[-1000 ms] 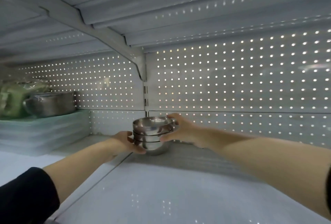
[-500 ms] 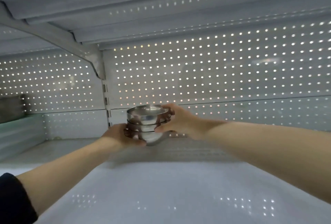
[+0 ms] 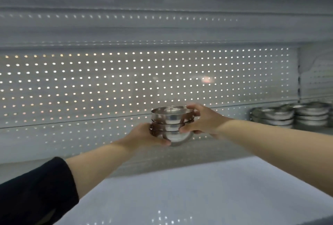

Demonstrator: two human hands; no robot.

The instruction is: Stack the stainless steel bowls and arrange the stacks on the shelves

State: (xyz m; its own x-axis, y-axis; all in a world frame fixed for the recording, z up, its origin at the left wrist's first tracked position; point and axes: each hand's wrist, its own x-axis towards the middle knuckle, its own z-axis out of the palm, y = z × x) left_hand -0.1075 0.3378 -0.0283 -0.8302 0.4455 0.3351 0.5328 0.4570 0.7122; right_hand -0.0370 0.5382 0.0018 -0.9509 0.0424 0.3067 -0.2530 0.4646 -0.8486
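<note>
Left hand point(image 3: 144, 134) covers lower left side of stack of three nested stainless steel bowls point(image 3: 171, 125); contact with white metal shelf point(image 3: 198, 188) unclear. Blurred shallow steel dish stacks point(image 3: 292, 115) cut off at right edge; count unreadable.

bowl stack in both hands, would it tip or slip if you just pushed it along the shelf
The bowl stack looks rigid, smooth steel, so probably slippery. Its rounded base is narrower than the rims, so a push high up might tip it. The left hand and right hand both grip it, which suggests the nested bowls could shift.
</note>
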